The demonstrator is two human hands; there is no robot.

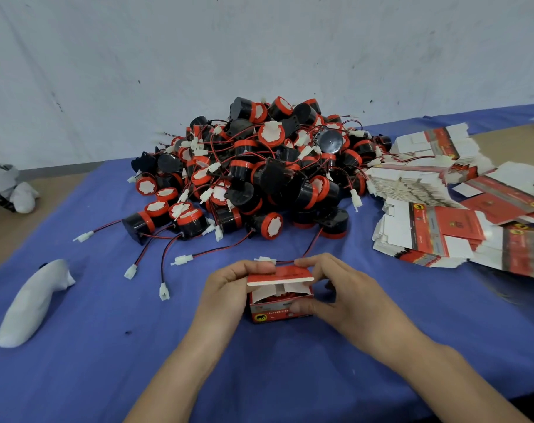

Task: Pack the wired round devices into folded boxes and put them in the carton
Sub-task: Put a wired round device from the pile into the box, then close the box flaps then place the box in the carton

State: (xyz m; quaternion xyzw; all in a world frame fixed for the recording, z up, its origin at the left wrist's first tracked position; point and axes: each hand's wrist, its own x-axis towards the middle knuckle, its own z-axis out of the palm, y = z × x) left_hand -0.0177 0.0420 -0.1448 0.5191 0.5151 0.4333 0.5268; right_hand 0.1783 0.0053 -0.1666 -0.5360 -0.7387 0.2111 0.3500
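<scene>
Hands grip a small red box (280, 302) near the front of a blue-covered table (113, 377): the left hand (229, 288) curls round its left side with fingertips on the half-lowered lid, and the right hand (342, 293) pinches it, thumb on the front face and fingers on the lid. Beyond lie a white wrapped object (30, 303) at left, a heap of black-and-red wired round devices (259, 169) at centre and stacks of flat box blanks (436, 227) at right, before a scuffed pale wall (259, 50).

One folded box (268, 312); perhaps a hundred devices (259, 166); two white bundles (34, 303) (23, 198); many blanks (436, 236).
</scene>
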